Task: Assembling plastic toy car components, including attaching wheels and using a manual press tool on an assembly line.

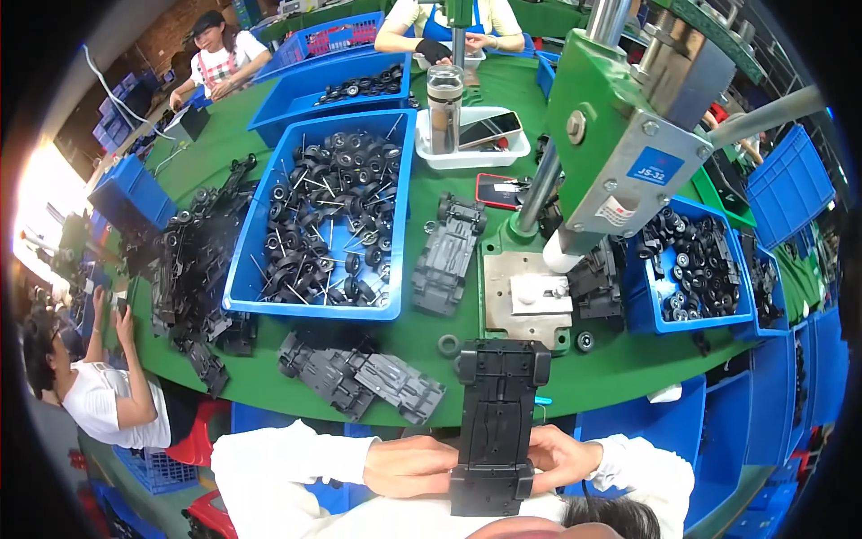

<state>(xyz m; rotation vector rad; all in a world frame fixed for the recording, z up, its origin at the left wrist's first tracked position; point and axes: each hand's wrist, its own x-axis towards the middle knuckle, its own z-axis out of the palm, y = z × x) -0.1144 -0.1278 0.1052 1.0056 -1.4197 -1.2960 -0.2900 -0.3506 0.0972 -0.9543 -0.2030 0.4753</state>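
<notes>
A black toy car chassis [496, 409] is held upright between my two hands at the near edge of the table, its moulded face showing. My left hand [409, 465] grips its lower left side, and my right hand [558, 456] grips the lower right side; the chassis hides some fingertips. Wheels sit at its top corners. Just beyond stands a green bench press [579, 135], with a white block [539, 295] on its metal base plate [503, 314]. More chassis lie on the table: one [447, 256] left of the press, and an overlapping pair [395, 384] nearer me.
A blue bin [310, 310] of wheels and axles stands left of centre, beside a heap of chassis [193, 269]. Another blue bin [705, 321] of wheels is right of the press. A white tray [471, 163] holds a phone and a bottle [444, 112]. Co-workers sit left and opposite.
</notes>
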